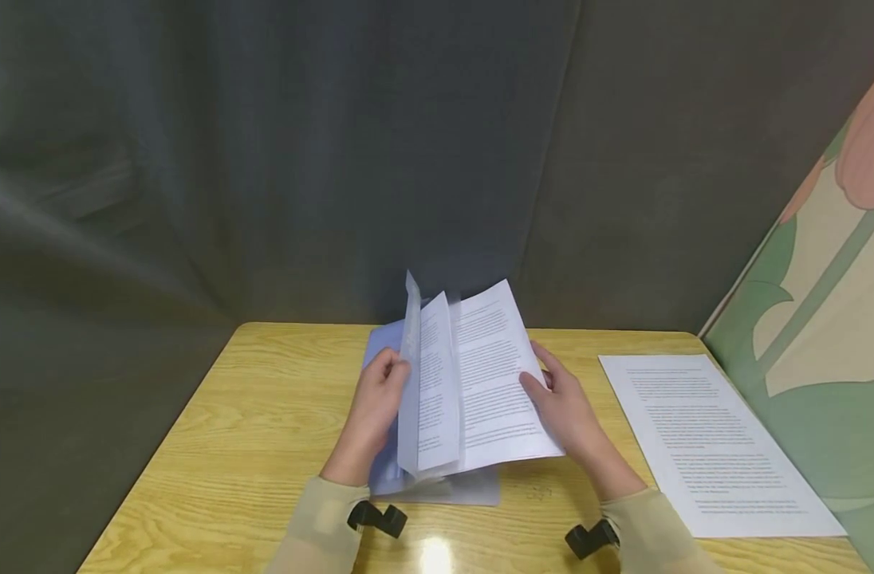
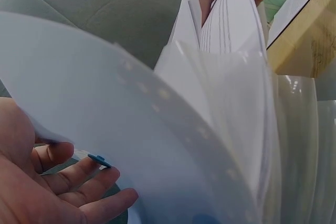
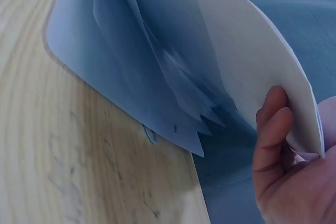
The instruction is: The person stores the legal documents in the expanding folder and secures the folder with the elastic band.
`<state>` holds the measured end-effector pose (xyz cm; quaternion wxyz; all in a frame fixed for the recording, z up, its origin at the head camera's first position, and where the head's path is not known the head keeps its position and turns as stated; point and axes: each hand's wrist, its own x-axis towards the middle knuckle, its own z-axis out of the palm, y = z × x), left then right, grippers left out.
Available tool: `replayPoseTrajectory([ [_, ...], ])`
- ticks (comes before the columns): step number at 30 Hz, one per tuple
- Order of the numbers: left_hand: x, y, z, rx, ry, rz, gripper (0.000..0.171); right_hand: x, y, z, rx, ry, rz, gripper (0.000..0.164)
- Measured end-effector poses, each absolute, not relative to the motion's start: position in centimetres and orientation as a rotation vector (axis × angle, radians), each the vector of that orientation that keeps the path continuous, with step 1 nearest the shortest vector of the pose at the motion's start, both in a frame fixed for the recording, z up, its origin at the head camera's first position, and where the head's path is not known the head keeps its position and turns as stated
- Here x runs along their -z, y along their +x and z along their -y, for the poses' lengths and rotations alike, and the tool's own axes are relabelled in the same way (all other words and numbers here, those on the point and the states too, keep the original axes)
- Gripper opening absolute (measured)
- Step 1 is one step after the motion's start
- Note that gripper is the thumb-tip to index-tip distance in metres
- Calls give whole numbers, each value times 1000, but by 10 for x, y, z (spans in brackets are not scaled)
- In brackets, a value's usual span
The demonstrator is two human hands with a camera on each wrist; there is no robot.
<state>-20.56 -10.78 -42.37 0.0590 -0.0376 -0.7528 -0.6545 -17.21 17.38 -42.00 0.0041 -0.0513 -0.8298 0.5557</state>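
A blue folder (image 1: 383,341) with clear plastic sleeves (image 2: 296,145) stands partly open over the table. My left hand (image 1: 374,392) grips its left side, thumb on the near face; in the left wrist view its fingers curl behind the pale blue cover (image 2: 100,87). Printed sheets (image 1: 496,375) fan out to the right, partly inside a sleeve. With thumb and fingers, my right hand (image 1: 568,405) pinches the outer edge of these sheets. From the right wrist view, several sleeves (image 3: 173,77) hang loose below the white paper (image 3: 252,51). The sheets' inner edges are hidden in the folder.
One printed sheet (image 1: 717,454) lies flat at the right of the wooden table (image 1: 265,430). A dark curtain (image 1: 379,159) hangs behind the table's far edge. On the right stands a panel with a flower pattern (image 1: 832,319).
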Motion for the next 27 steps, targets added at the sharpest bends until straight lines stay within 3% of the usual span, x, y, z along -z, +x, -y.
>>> replayPoseTrajectory([
  [27, 422, -206, 108, 2003, -110, 2271, 19, 447, -173, -121, -1858, -151, 2425, 66],
])
